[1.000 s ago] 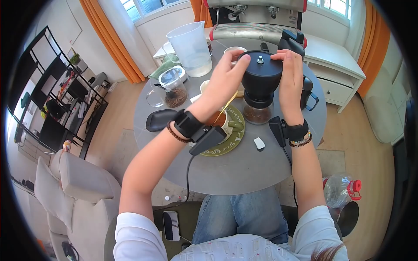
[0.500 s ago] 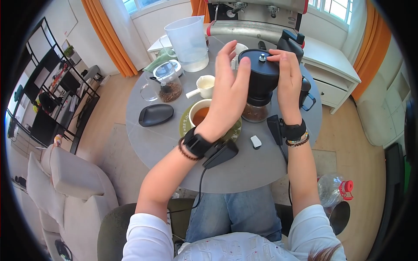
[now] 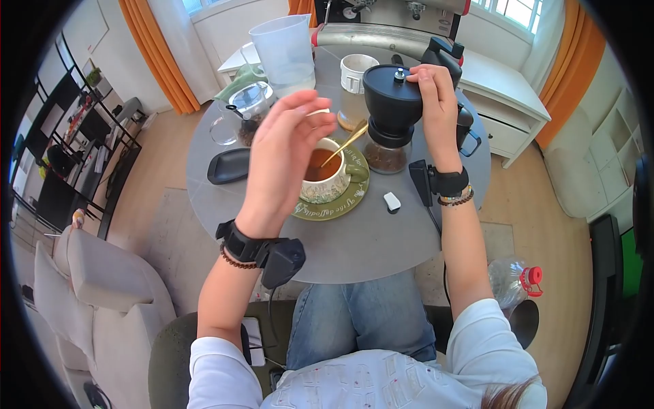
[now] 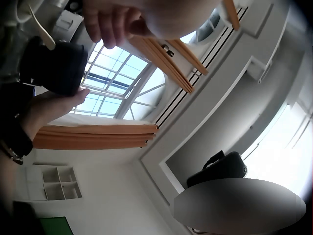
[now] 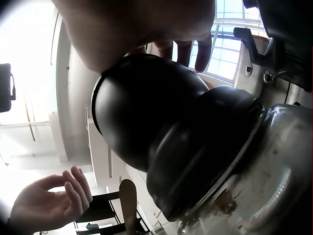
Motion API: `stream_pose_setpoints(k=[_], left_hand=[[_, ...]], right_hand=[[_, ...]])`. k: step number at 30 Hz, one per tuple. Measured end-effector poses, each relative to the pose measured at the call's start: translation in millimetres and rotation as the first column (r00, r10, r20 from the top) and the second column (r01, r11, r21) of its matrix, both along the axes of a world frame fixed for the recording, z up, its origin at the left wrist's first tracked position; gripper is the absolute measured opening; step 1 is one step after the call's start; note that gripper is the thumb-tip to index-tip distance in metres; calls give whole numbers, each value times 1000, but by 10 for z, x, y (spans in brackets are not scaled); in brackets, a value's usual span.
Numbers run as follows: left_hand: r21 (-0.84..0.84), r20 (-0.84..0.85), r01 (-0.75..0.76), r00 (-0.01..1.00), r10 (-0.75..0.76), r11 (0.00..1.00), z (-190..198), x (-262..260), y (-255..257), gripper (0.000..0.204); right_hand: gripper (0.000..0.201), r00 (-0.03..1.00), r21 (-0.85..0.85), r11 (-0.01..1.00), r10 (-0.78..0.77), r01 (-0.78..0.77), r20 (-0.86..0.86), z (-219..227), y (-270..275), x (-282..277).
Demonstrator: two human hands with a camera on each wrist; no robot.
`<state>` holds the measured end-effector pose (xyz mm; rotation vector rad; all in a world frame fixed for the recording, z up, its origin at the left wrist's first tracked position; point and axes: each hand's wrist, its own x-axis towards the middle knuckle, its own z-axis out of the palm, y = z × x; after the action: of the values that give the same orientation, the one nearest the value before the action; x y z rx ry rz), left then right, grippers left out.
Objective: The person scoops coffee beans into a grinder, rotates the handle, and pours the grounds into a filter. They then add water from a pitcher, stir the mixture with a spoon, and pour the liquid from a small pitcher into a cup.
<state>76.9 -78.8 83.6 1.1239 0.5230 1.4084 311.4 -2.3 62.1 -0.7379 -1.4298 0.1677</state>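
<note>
A black coffee grinder (image 3: 393, 102) with a glass jar of brown grounds (image 3: 387, 156) stands on the grey table. My right hand (image 3: 437, 109) rests against the right side of its top, fingers over the lid edge; the right wrist view shows the palm close to the grinder (image 5: 146, 107). My left hand (image 3: 283, 157) is raised left of the patterned cup (image 3: 328, 185), fingers loosely bent and holding nothing. Tea and a golden spoon (image 3: 346, 143) are in that cup, on a green saucer (image 3: 328, 209). In the right wrist view the left hand (image 5: 51, 203) hangs apart from the grinder.
Behind are a clear pitcher (image 3: 283, 54), a white cup (image 3: 357, 73) and an espresso machine (image 3: 381, 39). Left of the saucer lies a black dish (image 3: 229, 167), near a glass pot (image 3: 247, 129). A small white object (image 3: 392, 201) lies in front of the grinder.
My left hand has left the grinder's side and moved left and toward me, above the table. My right hand has stayed at the grinder's top. The head view has shifted slightly.
</note>
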Motion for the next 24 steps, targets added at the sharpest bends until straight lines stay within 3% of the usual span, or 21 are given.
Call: stream_pose_setpoints(k=[4,7,10,11,15,19,20,21,24], left_hand=[[-142,-150,237,955,-257,961,-70,492,-74,45],[-250,-296,74,944,-149,966,-97,731,-155,60],[-226,-277,-14,960,-50,974,-198,860,-216,77],[-164,-350,-21,936,-39,986,-305,849,-145,86],[-14,-384,-70,921,59,997,-538,859,-110,81],[177,-625,52,778,71,983,-712,718,-271,75],[195,-693,100,718,65,976,-655,673,-332,74],[75,-766,164,641,-49,984,-558,636,-392,73],[146,-865,256,502,-2,955,-647,637,-351,72]], right_hand=[[28,998,49,997,-54,52,31,7,-35,-11],[28,996,63,996,-73,70,43,-9,-25,-7],[27,998,63,997,-50,48,44,-24,-15,-14],[26,997,66,996,-59,56,50,-30,-13,-14],[25,997,81,995,-59,55,52,-39,13,-13],[24,996,92,994,-66,60,65,-23,17,-14],[24,995,92,994,-69,62,72,-31,15,-19],[25,996,96,994,-65,59,56,-27,16,-32],[30,991,48,995,-96,92,97,-41,-6,-37]])
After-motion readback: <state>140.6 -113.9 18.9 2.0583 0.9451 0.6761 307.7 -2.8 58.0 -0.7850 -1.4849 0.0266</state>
